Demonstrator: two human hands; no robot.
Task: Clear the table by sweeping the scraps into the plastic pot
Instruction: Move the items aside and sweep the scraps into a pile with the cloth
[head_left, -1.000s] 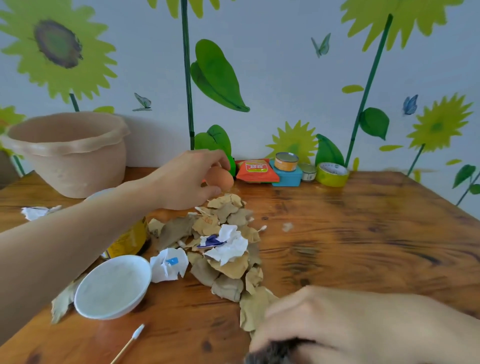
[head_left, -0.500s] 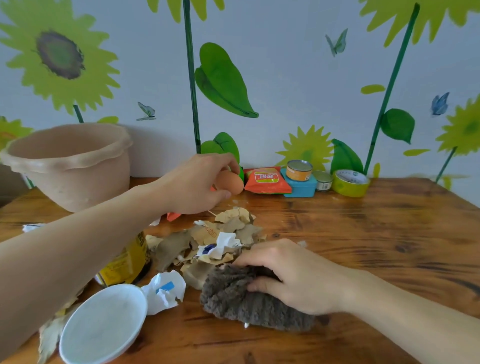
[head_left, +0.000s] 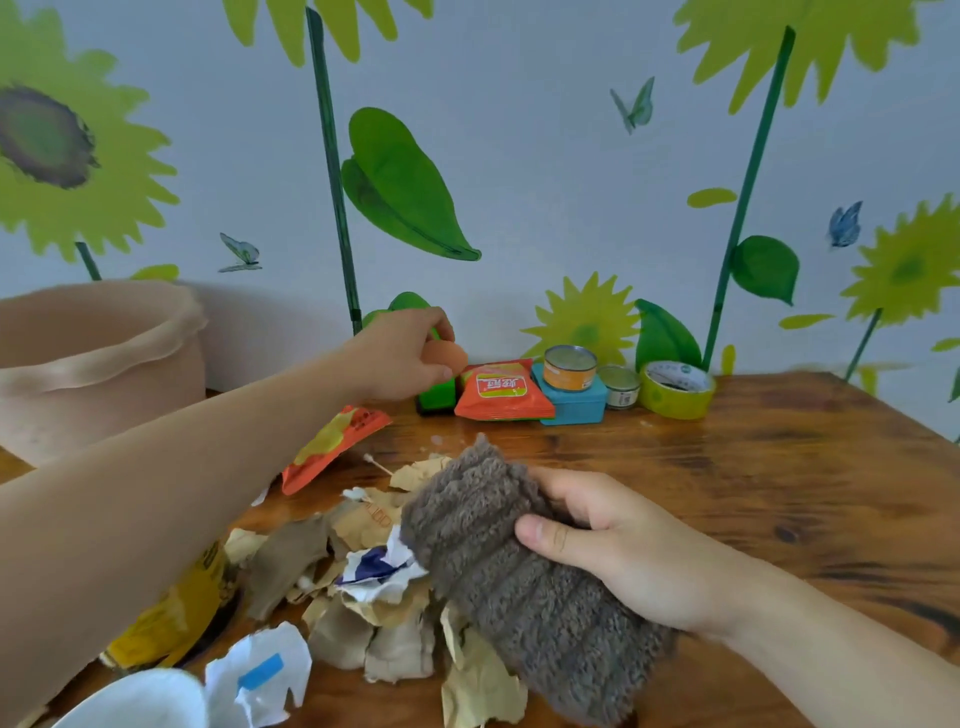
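Note:
A heap of brown paper scraps (head_left: 358, 603) with torn white and blue bits lies on the wooden table (head_left: 779, 467). My right hand (head_left: 608, 545) is shut on a fuzzy grey-brown cloth (head_left: 498, 571) that presses against the right side of the heap. My left hand (head_left: 400, 358) is stretched toward the back of the table, holding a brown egg (head_left: 449, 356) just above a green object. The beige plastic pot (head_left: 98, 364) stands at the far left by the wall.
Against the wall sit an orange snack packet (head_left: 501, 392), a blue box (head_left: 576, 402) with a tin on top, a second tin (head_left: 621, 387) and a yellow tape roll (head_left: 675, 389). Another orange packet (head_left: 332, 447), a yellow can (head_left: 176, 618) and a white bowl (head_left: 135, 701) lie at the left.
My right hand has brought the cloth up from the near edge and pushed it leftward into the heap. My left hand has carried the egg further back toward the wall.

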